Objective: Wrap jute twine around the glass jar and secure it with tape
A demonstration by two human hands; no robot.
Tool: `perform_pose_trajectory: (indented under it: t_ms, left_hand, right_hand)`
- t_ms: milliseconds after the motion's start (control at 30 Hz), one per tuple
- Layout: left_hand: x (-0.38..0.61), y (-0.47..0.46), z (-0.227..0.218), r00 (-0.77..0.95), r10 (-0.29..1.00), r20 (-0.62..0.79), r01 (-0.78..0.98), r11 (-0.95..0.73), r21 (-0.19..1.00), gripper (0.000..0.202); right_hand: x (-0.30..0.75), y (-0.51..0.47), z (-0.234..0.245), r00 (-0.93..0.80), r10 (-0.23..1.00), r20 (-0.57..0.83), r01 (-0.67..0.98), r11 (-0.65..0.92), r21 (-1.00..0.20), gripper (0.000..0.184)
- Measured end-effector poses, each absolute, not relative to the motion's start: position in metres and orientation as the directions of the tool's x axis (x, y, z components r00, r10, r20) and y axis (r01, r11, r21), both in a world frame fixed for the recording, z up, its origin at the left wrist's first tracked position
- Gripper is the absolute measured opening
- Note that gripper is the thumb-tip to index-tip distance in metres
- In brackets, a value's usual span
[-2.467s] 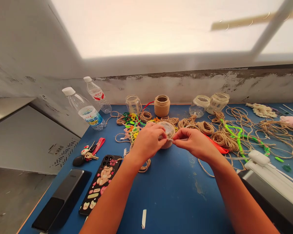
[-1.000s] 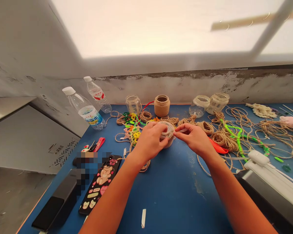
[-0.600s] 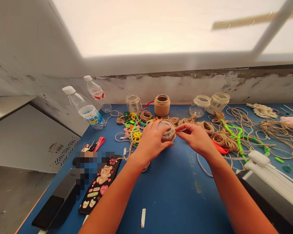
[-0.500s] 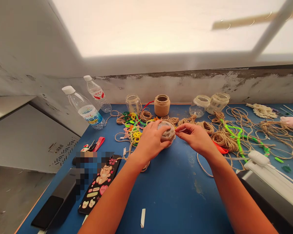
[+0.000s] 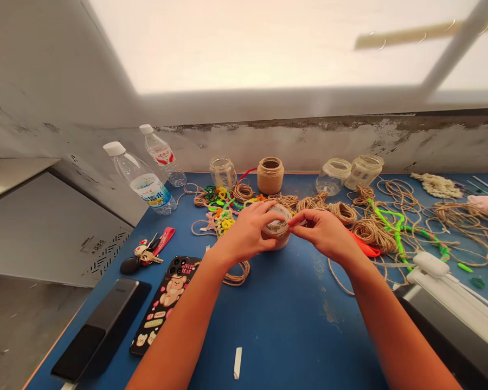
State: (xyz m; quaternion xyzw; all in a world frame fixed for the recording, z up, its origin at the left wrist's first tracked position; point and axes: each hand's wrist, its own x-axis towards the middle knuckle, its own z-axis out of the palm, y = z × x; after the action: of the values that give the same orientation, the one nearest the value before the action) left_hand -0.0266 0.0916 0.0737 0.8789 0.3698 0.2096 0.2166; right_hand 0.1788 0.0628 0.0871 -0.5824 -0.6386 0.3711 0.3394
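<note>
My left hand (image 5: pixel 250 230) is curled around a glass jar (image 5: pixel 277 216), which is tilted with its round mouth toward me. Brown twine (image 5: pixel 283 240) shows around the jar's lower side, partly hidden by my fingers. At the jar's right edge, the thumb and forefinger of my right hand (image 5: pixel 319 230) pinch what looks like the twine's end; the fingertips mostly cover it. Behind the jar stands another jar fully wrapped in twine (image 5: pixel 270 176). Coils of twine (image 5: pixel 372 234) lie to the right of my hands.
Bare glass jars (image 5: pixel 333 176) line the wall. Two plastic bottles (image 5: pixel 150 189) stand back left. Colourful fuzzy yarn (image 5: pixel 225 222) lies left of the jar. Keys (image 5: pixel 148 254), a bear-pattern phone (image 5: pixel 166 303) and a black device (image 5: pixel 101 330) lie left. A black-and-white device (image 5: pixel 451 303) sits right.
The jar has been tipped so that its mouth shows more toward me. My right fingertips have shifted slightly left and down, against the jar's edge.
</note>
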Motion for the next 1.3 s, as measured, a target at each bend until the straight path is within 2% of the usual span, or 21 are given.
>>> perform_pose_trajectory:
  t_ms: [333,533,667,967,1300]
  left_hand:
    - [-0.0304,0.0909,0.0795,0.633,0.737,0.237,0.591,-0.658,0.467,0.052]
    - [-0.0313,0.0899,0.0815,0.621,0.750,0.230,0.607,-0.645,0.464,0.042]
    - [-0.0342,0.0904,0.0801,0.621,0.746,0.238,0.607,-0.651,0.456,0.044]
    - [-0.0365,0.0899,0.0789,0.595,0.774,0.219,0.642,-0.621,0.450,0.048]
    - [-0.0362,0.0916,0.0776,0.607,0.761,0.228,0.620,-0.633,0.464,0.044]
  right_hand:
    - [0.1819,0.0639,0.0826,-0.069,0.998,-0.007,0.481,0.027,-0.877,0.021]
    - [0.1831,0.0643,0.0852,-0.047,0.999,-0.022,0.512,0.005,-0.859,0.021]
    - [0.1820,0.0642,0.0874,-0.029,0.999,-0.031,0.515,-0.012,-0.857,0.019]
    - [0.1807,0.0665,0.0848,-0.025,1.000,-0.007,0.429,0.004,-0.903,0.019]
    - [0.1807,0.0690,0.0787,0.006,1.000,-0.016,0.368,-0.017,-0.929,0.024]
